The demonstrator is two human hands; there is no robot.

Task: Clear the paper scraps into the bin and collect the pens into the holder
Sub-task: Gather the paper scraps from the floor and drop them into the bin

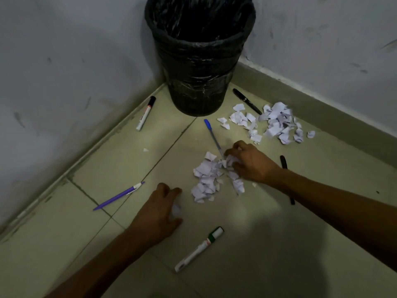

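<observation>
Right hand (249, 162) pinching scraps from the near pile (211, 177); left hand (160, 211) cupped around one scrap; far pile (277, 121) and pens, e.g. blue pen (212, 135), uncollected beside bin (199, 54); holder unseen.

The tiled floor (279, 244) is carrying a lined bin (199, 61) at 12 o'clock. 2 scrap piles are lying on it: 1 at centre (207, 179), 1 at 2 o'clock (277, 121). 6 pens are lying around: black-capped marker (146, 112), blue pen (212, 134), purple pen (119, 195), green-capped marker (198, 249), 2 black pens (247, 101) (284, 162).
</observation>
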